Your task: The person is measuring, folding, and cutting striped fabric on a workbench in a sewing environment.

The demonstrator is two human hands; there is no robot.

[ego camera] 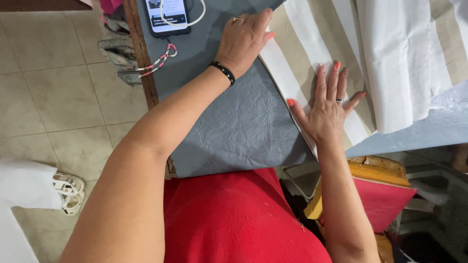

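Left hand [246, 39] at 12 o'clock, fingers together, flat, pressing folded edge of beige-and-white striped fabric [312, 53]; holds nothing. Right hand [327, 108] at 3 o'clock, fingers spread wide, palm flat on same fabric near its lower edge. Fabric lies on grey-covered table [243, 126], white cloth [404, 63] overlapping at 2 o'clock. Phone [168, 15] at 11 o'clock, beaded strap [158, 61] just below it.

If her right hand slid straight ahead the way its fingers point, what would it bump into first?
The right hand lies flat on the beige-and-white striped fabric, fingers pointing up the table. Going straight on, it would probably first meet the bunched white cloth lying over the stripes.
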